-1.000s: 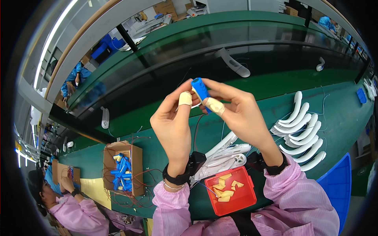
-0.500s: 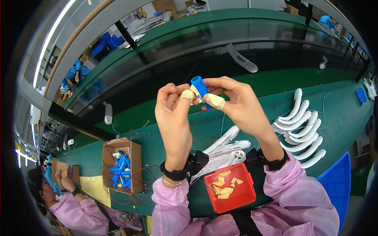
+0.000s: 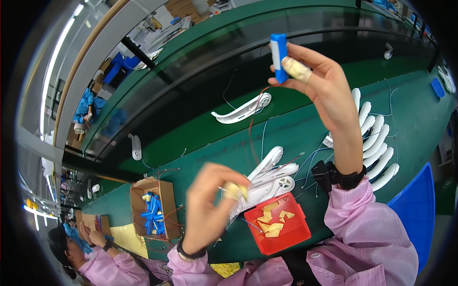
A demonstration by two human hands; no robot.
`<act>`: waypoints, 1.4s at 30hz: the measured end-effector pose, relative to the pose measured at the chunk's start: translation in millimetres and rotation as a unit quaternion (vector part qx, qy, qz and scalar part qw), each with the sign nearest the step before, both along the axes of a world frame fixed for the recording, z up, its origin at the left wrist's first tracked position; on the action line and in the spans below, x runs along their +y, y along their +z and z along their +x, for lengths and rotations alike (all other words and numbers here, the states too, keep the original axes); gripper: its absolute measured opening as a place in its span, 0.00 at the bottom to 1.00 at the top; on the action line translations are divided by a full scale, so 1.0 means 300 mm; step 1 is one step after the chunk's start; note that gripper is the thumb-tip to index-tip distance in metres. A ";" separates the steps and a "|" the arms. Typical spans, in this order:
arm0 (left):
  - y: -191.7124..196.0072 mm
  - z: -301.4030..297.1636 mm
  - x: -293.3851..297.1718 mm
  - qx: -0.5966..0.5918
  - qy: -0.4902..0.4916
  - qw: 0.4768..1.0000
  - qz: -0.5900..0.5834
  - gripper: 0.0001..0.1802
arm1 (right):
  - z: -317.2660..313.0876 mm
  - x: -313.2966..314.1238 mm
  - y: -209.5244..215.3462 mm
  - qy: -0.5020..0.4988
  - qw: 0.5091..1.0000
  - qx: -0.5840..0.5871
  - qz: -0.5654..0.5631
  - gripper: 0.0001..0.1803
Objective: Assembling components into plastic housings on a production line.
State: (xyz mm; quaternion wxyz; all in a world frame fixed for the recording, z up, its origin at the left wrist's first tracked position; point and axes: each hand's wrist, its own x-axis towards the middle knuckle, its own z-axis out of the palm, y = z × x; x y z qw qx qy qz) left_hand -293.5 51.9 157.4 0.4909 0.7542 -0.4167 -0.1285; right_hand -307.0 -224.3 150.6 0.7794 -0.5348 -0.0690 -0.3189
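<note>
Raised over the far part of the bench, my right hand (image 3: 329, 86) grips a blue-wrapped cylindrical battery (image 3: 281, 59) upright between thumb and fingers. A white strip shows along the battery's left side, and a thin red wire trails down from it. My left hand (image 3: 210, 205) is lower, blurred, left of a red plastic box (image 3: 291, 240). Its thumb and fingers are pinched together, with pale yellow at the tips; whether that is only thumb tape or also a held scrap is unclear. Yellowish tape wraps my right thumb. Yellow paper pieces (image 3: 273, 228) lie in the red box.
White curved plastic housings (image 3: 267, 190) with wires lie behind the red box, and more are rowed at right (image 3: 377, 138). A cardboard box (image 3: 169, 205) of blue batteries stands left. A blue bin (image 3: 415, 214) is at right; a co-worker in pink (image 3: 112, 267) sits at left.
My hands have parted: the right has lifted the battery up and away, and the left has dropped toward the red box. Another white housing has appeared on the dark surface beyond.
</note>
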 end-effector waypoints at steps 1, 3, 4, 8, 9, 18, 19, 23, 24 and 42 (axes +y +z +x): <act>-0.005 -0.009 0.002 -0.084 -0.072 0.988 0.109 0.11 | -0.001 -0.019 0.003 -0.005 1.000 -0.006 0.004 0.23; -0.033 -0.015 -0.018 -0.030 -0.128 0.975 0.178 0.14 | -0.019 -0.050 0.016 0.003 1.000 -0.003 0.015 0.22; -0.048 -0.014 -0.029 0.025 -0.182 0.952 0.243 0.18 | -0.028 -0.069 0.019 0.001 1.000 -0.004 0.014 0.22; -0.126 0.284 -0.235 -0.151 -0.060 0.977 0.135 0.13 | -0.076 -0.129 0.029 -0.038 0.999 0.008 0.008 0.23; -0.169 0.385 -0.289 -0.316 -0.010 0.943 0.106 0.15 | -0.072 -0.121 0.038 -0.045 0.999 0.008 0.006 0.23; -0.521 0.708 -0.582 -0.175 -0.030 0.964 0.197 0.17 | -0.087 -0.115 0.020 -0.091 0.995 0.042 0.014 0.25; -0.469 0.667 -0.560 -0.023 0.030 0.990 0.133 0.15 | -0.082 -0.102 0.021 -0.104 0.994 0.042 0.003 0.25; -0.264 0.530 -0.449 0.111 0.043 0.985 -0.123 0.18 | -0.027 -0.002 0.005 -0.132 0.989 0.045 -0.050 0.23; -0.219 0.494 -0.400 0.175 0.025 0.967 -0.182 0.24 | -0.009 0.051 0.009 -0.143 0.986 0.036 -0.082 0.22; -0.111 0.162 -0.294 0.174 0.055 0.916 -0.357 0.34 | 0.042 0.364 -0.033 -0.153 0.975 0.016 -0.160 0.18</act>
